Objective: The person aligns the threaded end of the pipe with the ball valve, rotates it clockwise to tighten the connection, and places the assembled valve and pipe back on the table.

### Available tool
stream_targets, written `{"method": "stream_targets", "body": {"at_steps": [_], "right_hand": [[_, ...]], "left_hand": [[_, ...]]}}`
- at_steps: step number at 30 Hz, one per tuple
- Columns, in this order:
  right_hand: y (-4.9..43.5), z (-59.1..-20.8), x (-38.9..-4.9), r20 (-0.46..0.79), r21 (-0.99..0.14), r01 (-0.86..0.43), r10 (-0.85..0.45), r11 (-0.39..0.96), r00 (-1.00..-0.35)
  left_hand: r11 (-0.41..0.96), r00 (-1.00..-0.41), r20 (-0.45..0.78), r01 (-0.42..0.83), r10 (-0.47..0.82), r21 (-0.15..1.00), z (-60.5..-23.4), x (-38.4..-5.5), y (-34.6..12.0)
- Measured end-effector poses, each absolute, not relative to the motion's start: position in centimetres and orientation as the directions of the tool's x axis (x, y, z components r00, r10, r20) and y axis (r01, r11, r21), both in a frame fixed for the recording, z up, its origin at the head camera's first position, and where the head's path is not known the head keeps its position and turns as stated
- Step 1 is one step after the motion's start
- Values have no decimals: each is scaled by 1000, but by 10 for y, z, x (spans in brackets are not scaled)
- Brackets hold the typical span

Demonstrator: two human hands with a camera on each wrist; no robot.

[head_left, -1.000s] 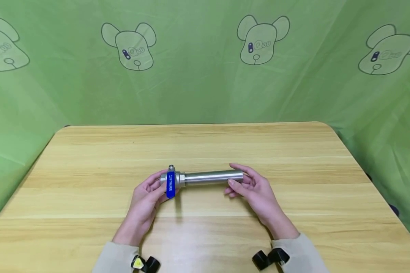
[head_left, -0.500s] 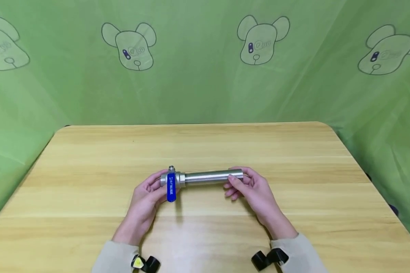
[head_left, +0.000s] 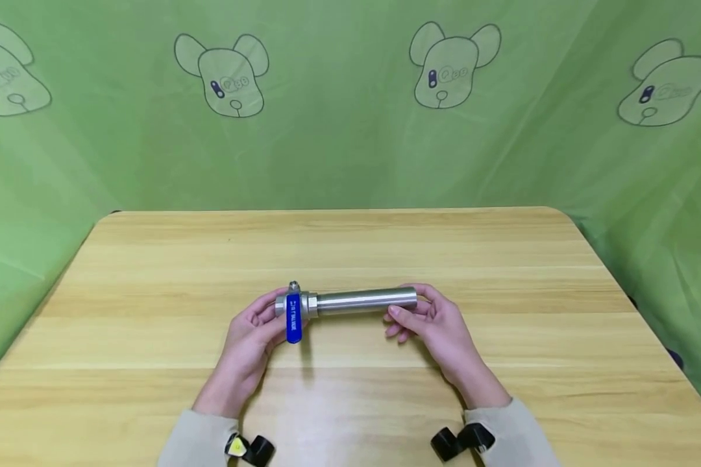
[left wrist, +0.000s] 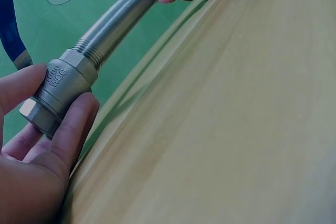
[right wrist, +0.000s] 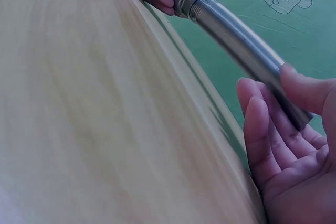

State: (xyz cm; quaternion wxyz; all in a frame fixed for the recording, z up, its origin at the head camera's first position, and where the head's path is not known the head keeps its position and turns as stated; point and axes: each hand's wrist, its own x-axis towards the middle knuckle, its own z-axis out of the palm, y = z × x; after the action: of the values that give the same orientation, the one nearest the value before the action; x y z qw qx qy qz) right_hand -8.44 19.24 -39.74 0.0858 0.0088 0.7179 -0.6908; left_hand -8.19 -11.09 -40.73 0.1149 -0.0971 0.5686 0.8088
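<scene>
A steel ball valve with a blue lever handle is joined to a straight steel pipe. Threads show at the joint in both wrist views. My left hand grips the valve body between thumb and fingers, with the lever lying across in front of it. At the pipe's other end, my right hand holds the tube, thumb on the near side and fingers behind and below. The right wrist view shows the thumb against the pipe near its end. Valve and pipe are held above the table, roughly level.
A light wood-grain table lies beneath both hands. Green cloth printed with bear heads hangs behind it and at both sides. Small black devices are strapped at both wrists, over beige sleeves.
My right thumb moves up the pipe and then back down, and its fingers shift around the pipe's end. My left hand keeps its grip on the valve, nearly still.
</scene>
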Motion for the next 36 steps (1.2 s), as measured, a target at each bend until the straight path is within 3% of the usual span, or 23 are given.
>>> {"method": "stream_targets", "body": {"at_steps": [12, 24, 36], "right_hand": [[193, -398, -85, -138, -985, 130, -72, 114, -988], [195, -394, -83, -96, -995, 93, -172, 27, -980], [196, -397, -82, -108, -994, 105, -168, 27, -980]], "left_hand": [[-338, -953, -292, -301, 79, 892, -406, -83, -111], [-368, -953, -284, -302, 105, 879, -406, -83, -112], [-375, -952, -284, -306, 114, 875, -403, -81, -113]]}}
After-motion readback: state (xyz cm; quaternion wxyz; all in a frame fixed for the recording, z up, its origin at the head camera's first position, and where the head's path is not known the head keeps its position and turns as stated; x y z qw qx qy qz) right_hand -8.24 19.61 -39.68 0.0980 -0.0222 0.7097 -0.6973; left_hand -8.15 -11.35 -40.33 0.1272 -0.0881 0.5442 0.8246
